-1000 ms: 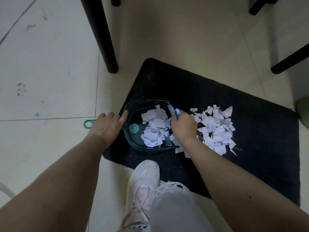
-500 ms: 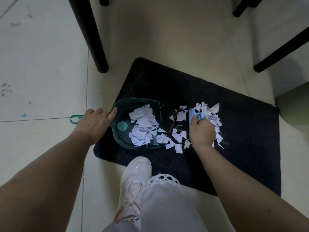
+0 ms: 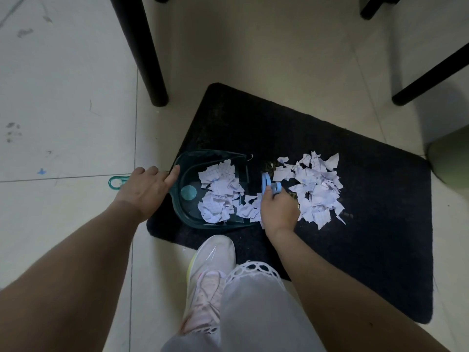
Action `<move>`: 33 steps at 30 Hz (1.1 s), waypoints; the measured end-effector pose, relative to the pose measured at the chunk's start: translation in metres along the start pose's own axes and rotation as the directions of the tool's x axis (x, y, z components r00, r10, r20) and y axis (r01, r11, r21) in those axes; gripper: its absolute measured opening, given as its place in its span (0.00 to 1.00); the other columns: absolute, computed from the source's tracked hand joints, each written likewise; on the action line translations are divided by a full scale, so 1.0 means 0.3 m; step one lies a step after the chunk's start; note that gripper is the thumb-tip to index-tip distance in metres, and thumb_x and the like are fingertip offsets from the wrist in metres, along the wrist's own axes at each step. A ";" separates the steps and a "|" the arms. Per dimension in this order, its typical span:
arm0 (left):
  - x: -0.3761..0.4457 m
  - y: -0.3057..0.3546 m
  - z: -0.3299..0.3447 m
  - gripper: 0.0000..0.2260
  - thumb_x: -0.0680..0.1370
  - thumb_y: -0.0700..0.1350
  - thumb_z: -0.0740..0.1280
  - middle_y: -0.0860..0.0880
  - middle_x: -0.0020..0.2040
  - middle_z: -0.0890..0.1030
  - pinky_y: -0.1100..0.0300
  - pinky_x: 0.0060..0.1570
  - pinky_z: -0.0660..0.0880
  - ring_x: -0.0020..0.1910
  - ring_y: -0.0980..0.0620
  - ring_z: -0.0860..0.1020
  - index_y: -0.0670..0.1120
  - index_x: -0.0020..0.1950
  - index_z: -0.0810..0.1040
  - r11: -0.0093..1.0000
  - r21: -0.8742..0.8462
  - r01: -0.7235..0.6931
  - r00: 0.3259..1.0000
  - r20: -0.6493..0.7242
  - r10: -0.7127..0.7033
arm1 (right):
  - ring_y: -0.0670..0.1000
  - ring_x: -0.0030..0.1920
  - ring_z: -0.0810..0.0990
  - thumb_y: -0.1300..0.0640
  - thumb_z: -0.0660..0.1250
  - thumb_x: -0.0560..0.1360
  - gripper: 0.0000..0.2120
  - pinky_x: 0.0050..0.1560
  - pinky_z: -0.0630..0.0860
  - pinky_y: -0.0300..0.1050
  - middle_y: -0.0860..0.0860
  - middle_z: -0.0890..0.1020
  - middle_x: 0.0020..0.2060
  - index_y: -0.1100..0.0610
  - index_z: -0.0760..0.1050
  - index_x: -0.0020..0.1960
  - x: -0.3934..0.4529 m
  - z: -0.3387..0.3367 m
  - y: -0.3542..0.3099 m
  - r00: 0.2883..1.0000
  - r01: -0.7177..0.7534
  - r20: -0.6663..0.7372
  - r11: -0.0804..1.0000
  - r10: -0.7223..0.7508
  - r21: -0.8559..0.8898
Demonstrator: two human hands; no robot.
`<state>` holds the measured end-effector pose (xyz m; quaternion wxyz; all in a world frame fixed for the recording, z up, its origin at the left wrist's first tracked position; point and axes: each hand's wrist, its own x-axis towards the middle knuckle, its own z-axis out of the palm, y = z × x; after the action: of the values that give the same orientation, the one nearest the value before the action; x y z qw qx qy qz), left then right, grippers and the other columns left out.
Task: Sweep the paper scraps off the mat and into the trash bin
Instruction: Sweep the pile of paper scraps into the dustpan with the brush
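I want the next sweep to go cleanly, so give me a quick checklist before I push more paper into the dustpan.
1. Left hand holds dustpan handle: ok.
2. Dustpan mouth faces the scrap pile on the mat: ok.
3. Right hand grips blue brush: ok.
4. Brush behind the pile: not ok, it sits between pan and pile.
5. Room left in dustpan: ok.
6. Trash bin location: cannot tell.

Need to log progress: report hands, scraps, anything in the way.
Left hand holds dustpan handle; right hand grips blue brush. Some scraps in pan, bigger pile on mat. Nothing in the way.
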<state>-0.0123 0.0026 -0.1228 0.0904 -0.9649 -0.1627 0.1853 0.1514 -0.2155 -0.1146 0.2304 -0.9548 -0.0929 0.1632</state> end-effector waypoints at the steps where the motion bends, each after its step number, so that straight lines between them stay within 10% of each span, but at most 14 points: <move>1: 0.002 -0.002 0.000 0.33 0.78 0.40 0.60 0.50 0.63 0.75 0.54 0.57 0.70 0.59 0.47 0.73 0.45 0.79 0.46 1.000 -0.005 0.001 1.000 -0.001 -0.001 | 0.54 0.33 0.75 0.51 0.56 0.81 0.17 0.35 0.69 0.44 0.49 0.72 0.27 0.61 0.77 0.45 0.004 -0.005 -0.002 1.000 0.012 0.012 0.999 -0.013 0.033; 10: 0.004 -0.002 0.001 0.34 0.78 0.40 0.60 0.50 0.63 0.75 0.55 0.57 0.70 0.59 0.47 0.72 0.45 0.79 0.44 1.000 0.002 0.001 1.000 -0.010 -0.001 | 0.53 0.33 0.72 0.51 0.54 0.81 0.17 0.34 0.64 0.43 0.47 0.70 0.27 0.61 0.75 0.44 0.064 -0.063 0.005 0.991 -0.090 -0.091 0.994 0.095 0.055; 20: 0.007 -0.003 -0.001 0.34 0.77 0.39 0.59 0.49 0.63 0.75 0.54 0.56 0.70 0.59 0.46 0.73 0.44 0.79 0.46 1.000 -0.004 0.010 1.000 0.003 -0.010 | 0.54 0.34 0.78 0.50 0.56 0.80 0.16 0.37 0.75 0.45 0.52 0.78 0.32 0.59 0.78 0.48 -0.028 0.032 -0.105 0.990 0.111 0.072 0.982 -0.123 0.155; 26: 0.001 0.006 0.015 0.35 0.76 0.38 0.61 0.49 0.59 0.77 0.54 0.54 0.70 0.56 0.46 0.74 0.45 0.79 0.47 0.994 -0.070 0.084 0.996 0.003 -0.084 | 0.45 0.30 0.75 0.49 0.60 0.79 0.14 0.31 0.69 0.38 0.45 0.75 0.29 0.55 0.77 0.41 0.077 -0.096 -0.145 0.991 -0.048 -0.088 0.880 0.101 0.472; 33: 0.037 0.068 -0.009 0.33 0.74 0.37 0.64 0.41 0.52 0.80 0.48 0.48 0.72 0.50 0.39 0.76 0.40 0.78 0.56 0.922 -0.333 0.198 0.973 -0.049 -0.227 | 0.51 0.42 0.80 0.48 0.58 0.79 0.13 0.45 0.80 0.52 0.42 0.75 0.31 0.47 0.78 0.59 0.213 -0.251 -0.155 0.920 0.088 -0.380 0.892 0.098 0.444</move>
<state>0.0043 -0.0127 -0.1287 -0.0437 -0.9503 -0.2907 0.1029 0.2327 -0.1896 -0.0466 0.4595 -0.8881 -0.0017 -0.0136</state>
